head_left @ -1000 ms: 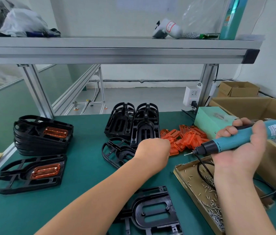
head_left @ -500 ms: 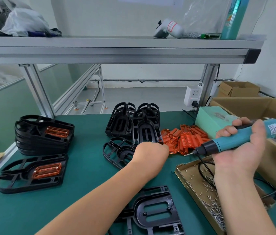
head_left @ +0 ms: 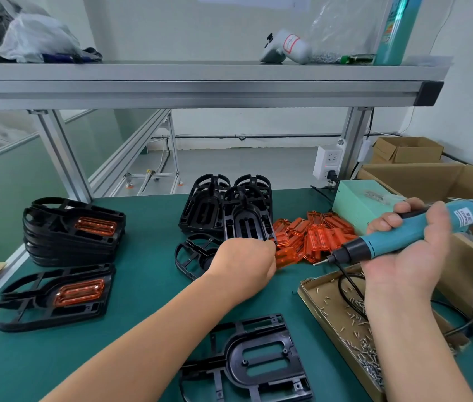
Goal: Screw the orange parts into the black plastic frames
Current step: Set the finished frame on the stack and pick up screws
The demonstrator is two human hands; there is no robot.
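Head view: at frame centre the left hand (head_left: pixel 244 264) reaches into the pile of orange parts (head_left: pixel 310 237), fingers curled at the pile's left edge; whether they have closed on a part cannot be told. At right the right hand (head_left: pixel 409 250) is wrapped around a teal electric screwdriver (head_left: pixel 403 236), bit pointing left. An empty black frame (head_left: pixel 247 361) lies bottom centre. A tray of screws (head_left: pixel 342 317) sits lower right. Finished frames (head_left: pixel 73 227) are stacked at left.

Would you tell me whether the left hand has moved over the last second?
Yes. The left hand has edged right, toward the orange parts.
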